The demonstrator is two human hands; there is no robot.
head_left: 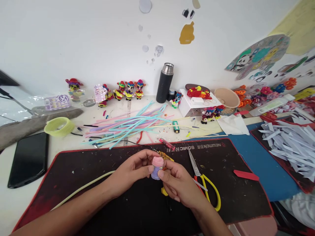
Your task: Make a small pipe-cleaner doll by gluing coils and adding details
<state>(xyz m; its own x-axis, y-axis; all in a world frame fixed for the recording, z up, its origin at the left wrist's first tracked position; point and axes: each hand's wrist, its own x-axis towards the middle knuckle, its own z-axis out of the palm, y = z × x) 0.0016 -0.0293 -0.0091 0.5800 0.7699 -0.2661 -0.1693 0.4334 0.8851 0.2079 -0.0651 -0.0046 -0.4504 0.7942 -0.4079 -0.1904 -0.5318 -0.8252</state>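
Note:
My left hand (137, 166) and my right hand (180, 182) hold a small fuzzy piece (157, 168) between thumbs and fingers, above the mat. Its upper part is pink and its lower part purple; it looks made of coiled pipe cleaner. Both hands are closed on it, and the fingers behind it are partly hidden. A pale yellow pipe cleaner (83, 187) runs across the mat beside my left forearm. Right of my right hand lie scissors (194, 163) with a yellow handle. Something with yellow parts (164, 191) is mostly covered by my right hand.
Loose pipe cleaners (133, 124) are heaped behind the dark mat (98, 209). Several fuzzy figurines (129, 91) and a black flask (164, 83) stand along the wall. A phone (28, 160) and yellow coil (59, 127) are left; white paper strips (292, 144) lie right.

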